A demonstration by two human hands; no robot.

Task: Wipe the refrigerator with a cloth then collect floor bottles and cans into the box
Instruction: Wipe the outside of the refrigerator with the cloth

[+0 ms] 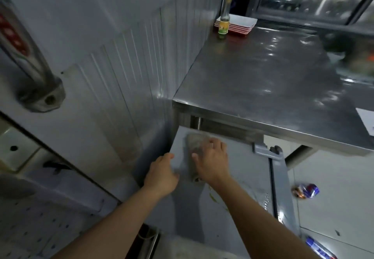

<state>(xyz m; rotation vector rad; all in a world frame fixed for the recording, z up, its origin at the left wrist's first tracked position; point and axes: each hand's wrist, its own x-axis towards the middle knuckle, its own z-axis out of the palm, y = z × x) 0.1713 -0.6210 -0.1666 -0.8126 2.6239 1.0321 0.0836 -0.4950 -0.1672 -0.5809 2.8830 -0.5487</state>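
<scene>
Both bare forearms are seen rising from the bottom edge, their elbows cut off. The right hand (211, 162) is laid flat on a grey cloth (195, 144), fingers straight and spread, so nothing is clenched in its grip; the cloth is pressed against the fridge (238, 169) top, and much of it is hidden under the palm, with only a rumpled upper end and a small rolled corner by the wrist left showing. The left hand (162, 174) is rested at the fridge's left edge beside the cloth, its fingers bent over that edge; how firmly the edge is gripped cannot be told. The fridge top is a smooth, matt grey panel marked by a few yellowish smears, and its far end is tucked beneath a steel table (269, 80) with a brushed, glossy surface. A crushed can (305, 191), blue and orange, is seen on the pale floor (334, 177) to the right; a second can (319, 247) is cut off at the bottom edge. At the table's far corner a blurred green bottle (223, 25) stands against stacked red-and-white trays (240, 24). The wall (125, 66) is ribbed white panelling.
</scene>
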